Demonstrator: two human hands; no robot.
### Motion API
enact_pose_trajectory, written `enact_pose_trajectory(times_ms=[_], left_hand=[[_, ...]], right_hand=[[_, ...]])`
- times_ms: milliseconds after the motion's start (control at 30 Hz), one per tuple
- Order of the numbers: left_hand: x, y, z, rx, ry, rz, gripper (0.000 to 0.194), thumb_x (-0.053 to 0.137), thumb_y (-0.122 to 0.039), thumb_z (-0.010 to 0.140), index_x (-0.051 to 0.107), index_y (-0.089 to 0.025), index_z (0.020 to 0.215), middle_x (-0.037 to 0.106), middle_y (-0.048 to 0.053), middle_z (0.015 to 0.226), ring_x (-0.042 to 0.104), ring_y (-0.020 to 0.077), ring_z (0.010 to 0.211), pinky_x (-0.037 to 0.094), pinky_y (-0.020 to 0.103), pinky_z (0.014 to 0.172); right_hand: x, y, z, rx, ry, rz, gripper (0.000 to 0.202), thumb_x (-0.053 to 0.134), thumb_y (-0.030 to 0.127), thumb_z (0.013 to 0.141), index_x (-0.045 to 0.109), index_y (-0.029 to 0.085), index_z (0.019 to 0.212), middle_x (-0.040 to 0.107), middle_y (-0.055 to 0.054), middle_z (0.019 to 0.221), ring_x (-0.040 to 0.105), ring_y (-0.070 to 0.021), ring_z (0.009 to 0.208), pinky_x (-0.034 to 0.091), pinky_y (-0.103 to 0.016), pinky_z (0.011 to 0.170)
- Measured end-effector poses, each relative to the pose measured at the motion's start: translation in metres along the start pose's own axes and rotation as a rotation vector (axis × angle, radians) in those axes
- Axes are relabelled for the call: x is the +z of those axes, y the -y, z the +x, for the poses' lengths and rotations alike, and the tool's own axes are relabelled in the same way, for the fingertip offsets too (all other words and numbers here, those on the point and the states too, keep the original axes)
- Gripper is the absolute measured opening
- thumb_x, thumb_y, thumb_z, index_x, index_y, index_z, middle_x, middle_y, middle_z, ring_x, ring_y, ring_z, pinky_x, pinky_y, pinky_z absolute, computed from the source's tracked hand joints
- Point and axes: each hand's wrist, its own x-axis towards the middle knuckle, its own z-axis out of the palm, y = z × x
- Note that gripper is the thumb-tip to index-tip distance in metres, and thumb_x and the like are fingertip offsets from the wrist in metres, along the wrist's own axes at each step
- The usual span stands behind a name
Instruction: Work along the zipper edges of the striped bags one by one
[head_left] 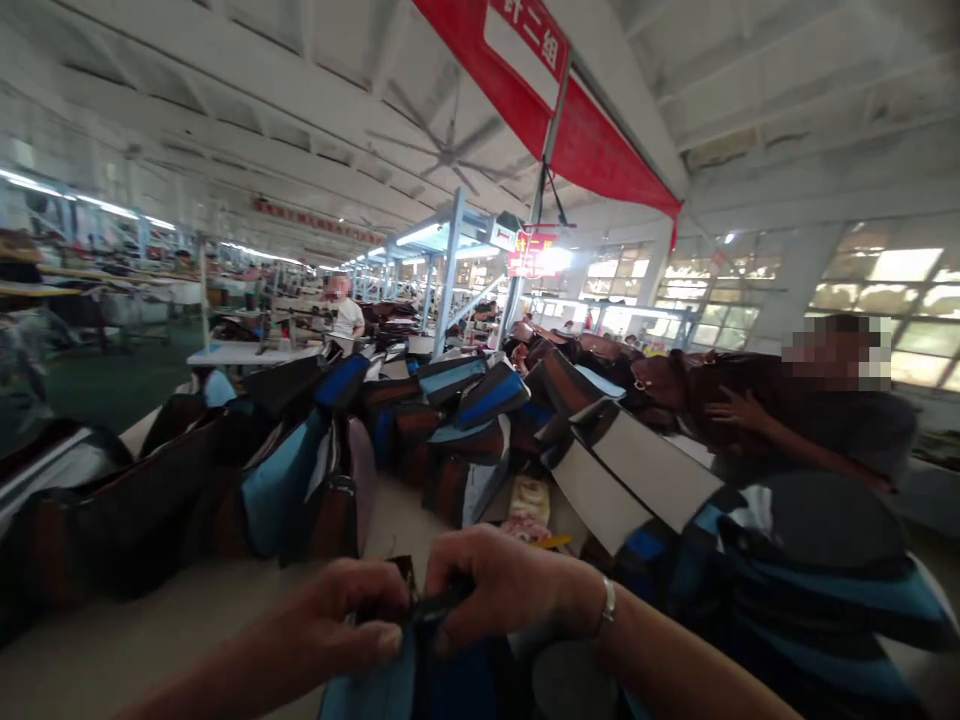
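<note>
Both grips, left hand (358,610) and right hand (501,590), pinch the blue bag (390,690).

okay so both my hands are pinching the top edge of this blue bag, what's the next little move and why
Probably draw the two hands slightly apart along the edge. The left hand and right hand both pinch the dark strip atop the blue bag, nearly touching, so the strip between them looks bunched. Exactly what the fingers grip is unclear.

Pale worktable (150,630) in front of me, heaped with blue, brown and black bags (300,480) across its far side, white-faced panels (637,470) leaning at right, a small printed packet (529,505) lying flat between the heaps
</note>
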Motion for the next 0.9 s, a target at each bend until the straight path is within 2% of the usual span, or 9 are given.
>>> enact_pose_trajectory(times_ms=[100,200,300,367,500,667,900], left_hand=[[0.005,0.001,0.018,-0.075,0.117,-0.089,0.048,0.067,-0.064,0.082,0.067,-0.016,0.084,0.041,-0.004,0.067,0.032,0.0116,0.061,0.026,0.024,0.056],[0.018,0.002,0.030,-0.083,0.118,-0.125,0.047,0.069,-0.064,0.078,0.067,-0.017,0.080,0.046,-0.002,0.069,0.038,0.0140,0.066,0.033,0.024,0.061],[0.029,-0.006,0.035,-0.119,0.076,-0.082,0.042,0.075,-0.059,0.074,0.069,-0.018,0.082,0.053,-0.001,0.076,0.045,0.0156,0.074,0.038,0.023,0.066],[0.034,-0.013,0.038,-0.142,0.097,-0.105,0.041,0.077,-0.055,0.073,0.069,-0.016,0.080,0.049,-0.003,0.070,0.041,0.0125,0.066,0.035,0.022,0.060],[0.042,-0.020,0.050,-0.183,0.226,-0.237,0.032,0.080,-0.041,0.074,0.071,-0.013,0.087,0.053,-0.004,0.068,0.042,0.0099,0.062,0.034,0.021,0.057],[0.048,-0.022,0.057,-0.183,0.241,-0.270,0.027,0.082,-0.035,0.074,0.071,-0.012,0.083,0.053,-0.004,0.067,0.044,0.0086,0.062,0.032,0.020,0.054],[0.050,-0.023,0.059,-0.189,0.250,-0.312,0.022,0.081,-0.028,0.073,0.072,-0.011,0.083,0.058,-0.003,0.067,0.046,0.0088,0.061,0.035,0.020,0.054]], right_hand=[[0.001,-0.024,-0.010,0.066,-0.064,0.181,0.064,0.094,0.054,0.044,0.061,0.016,0.083,0.056,0.008,0.068,0.044,-0.0066,0.057,0.034,-0.018,0.048],[0.002,-0.033,-0.023,0.031,-0.101,0.160,0.063,0.094,0.054,0.046,0.062,0.016,0.084,0.056,0.007,0.069,0.043,-0.0063,0.058,0.033,-0.018,0.048],[-0.001,-0.029,-0.041,0.030,-0.120,0.058,0.060,0.093,0.052,0.052,0.064,0.016,0.090,0.054,0.007,0.072,0.041,-0.0072,0.061,0.032,-0.019,0.050],[-0.004,-0.025,-0.053,0.030,-0.092,0.063,0.056,0.090,0.053,0.058,0.064,0.016,0.091,0.052,0.006,0.074,0.041,-0.0088,0.064,0.032,-0.021,0.054],[-0.004,-0.019,-0.067,0.019,-0.069,0.129,0.044,0.084,0.047,0.069,0.060,0.017,0.090,0.051,0.003,0.080,0.042,-0.0125,0.074,0.035,-0.024,0.065],[0.003,-0.019,-0.077,-0.006,-0.076,0.236,0.037,0.082,0.040,0.072,0.057,0.017,0.085,0.050,0.002,0.081,0.042,-0.0132,0.075,0.036,-0.025,0.067],[0.009,-0.029,-0.078,0.022,-0.104,0.347,0.043,0.081,0.050,0.072,0.058,0.016,0.084,0.049,0.003,0.076,0.039,-0.0126,0.071,0.032,-0.025,0.062]])
